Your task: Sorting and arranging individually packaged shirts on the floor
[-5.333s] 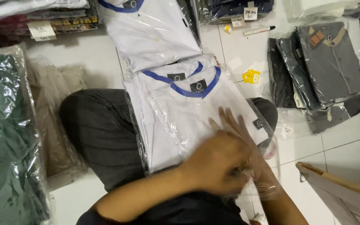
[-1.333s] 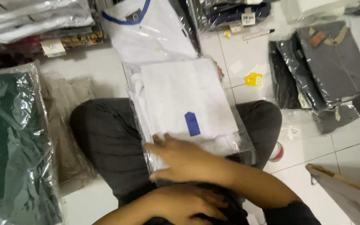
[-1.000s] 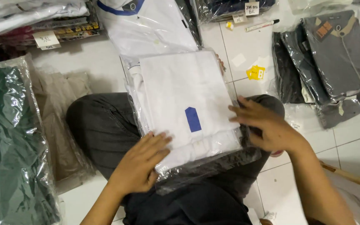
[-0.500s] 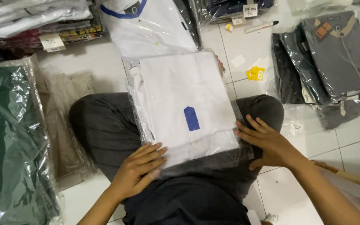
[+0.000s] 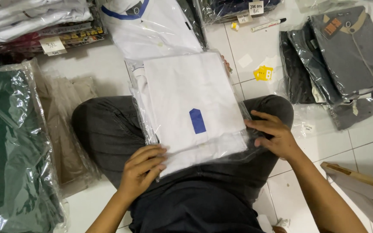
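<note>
The floor is laid with glossy white square tiles (image 5: 368,138) divided by thin dark grout lines, lit evenly and without hard shadows. Plastic-wrapped stacks of folded clothing lie around its edges: a dark green bundle (image 5: 9,146) at the left, grey collared shirts (image 5: 350,51) at the upper right. A light wooden board (image 5: 359,177) juts in at the lower right.
</note>
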